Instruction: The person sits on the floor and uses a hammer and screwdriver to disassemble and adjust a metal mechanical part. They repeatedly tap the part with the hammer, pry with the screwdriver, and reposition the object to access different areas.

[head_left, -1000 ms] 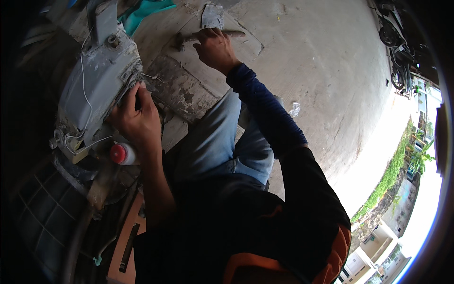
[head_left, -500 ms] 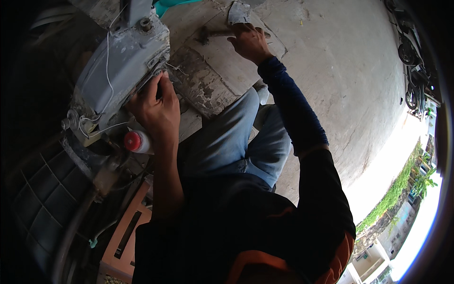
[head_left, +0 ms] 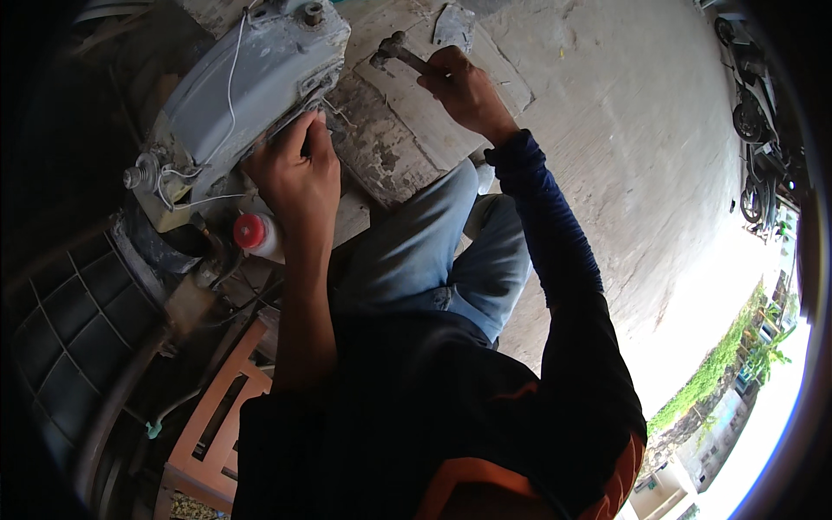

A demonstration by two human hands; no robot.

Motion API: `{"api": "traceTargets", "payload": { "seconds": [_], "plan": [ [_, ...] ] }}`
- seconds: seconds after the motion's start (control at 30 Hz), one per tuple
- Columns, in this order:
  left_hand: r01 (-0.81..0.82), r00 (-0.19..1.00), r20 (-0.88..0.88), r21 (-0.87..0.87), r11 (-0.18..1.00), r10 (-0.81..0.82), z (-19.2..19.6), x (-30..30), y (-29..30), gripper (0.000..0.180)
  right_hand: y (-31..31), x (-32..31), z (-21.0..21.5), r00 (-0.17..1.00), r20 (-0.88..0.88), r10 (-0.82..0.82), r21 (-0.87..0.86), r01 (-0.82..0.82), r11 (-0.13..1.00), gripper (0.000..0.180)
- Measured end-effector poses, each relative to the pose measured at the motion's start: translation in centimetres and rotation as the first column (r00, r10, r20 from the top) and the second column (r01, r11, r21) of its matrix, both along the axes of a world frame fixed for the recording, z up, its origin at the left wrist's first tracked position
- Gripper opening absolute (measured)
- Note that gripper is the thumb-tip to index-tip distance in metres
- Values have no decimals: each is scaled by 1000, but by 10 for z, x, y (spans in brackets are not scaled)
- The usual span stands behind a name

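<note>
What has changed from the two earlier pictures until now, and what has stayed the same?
The right hand first reached to a dark metal tool lying on the concrete floor. Now it grips the tool's handle, and the tool no longer lies flat as it did. The whole scene also sits lower and more to the right in the picture. The left hand stays pressed on the grey machine housing, beside the red-capped bottle.

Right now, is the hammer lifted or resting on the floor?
Resting: the right hand grips the handle, and the hammer head lies on the concrete slab.
</note>
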State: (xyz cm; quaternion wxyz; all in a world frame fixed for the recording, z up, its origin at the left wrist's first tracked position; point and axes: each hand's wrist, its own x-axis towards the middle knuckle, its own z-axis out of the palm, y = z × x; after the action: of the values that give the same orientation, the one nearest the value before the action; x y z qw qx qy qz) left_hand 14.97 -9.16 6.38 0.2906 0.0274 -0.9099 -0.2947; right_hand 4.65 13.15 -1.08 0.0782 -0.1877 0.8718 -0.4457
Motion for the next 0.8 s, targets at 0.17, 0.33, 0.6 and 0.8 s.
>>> {"api": "traceTargets", "payload": {
  "seconds": [0.17,0.33,0.6,0.8],
  "plan": [
    [18,1000,12,12,1000,-18,-5,1,-4,7,-14,65,60,902,432,3,-330,155,931,28],
    [-2,1000,18,52,999,2,-13,0,-8,8,-23,96,73,838,543,53,-495,268,826,33],
    [-13,998,58,108,994,6,-8,1,-6,9,-45,110,78,990,-37,-137,-260,123,958,38],
    [-7,998,66,119,993,-1,-6,1,-6,9,-62,121,78,913,-344,-219,-84,203,976,39]
  ]
}}
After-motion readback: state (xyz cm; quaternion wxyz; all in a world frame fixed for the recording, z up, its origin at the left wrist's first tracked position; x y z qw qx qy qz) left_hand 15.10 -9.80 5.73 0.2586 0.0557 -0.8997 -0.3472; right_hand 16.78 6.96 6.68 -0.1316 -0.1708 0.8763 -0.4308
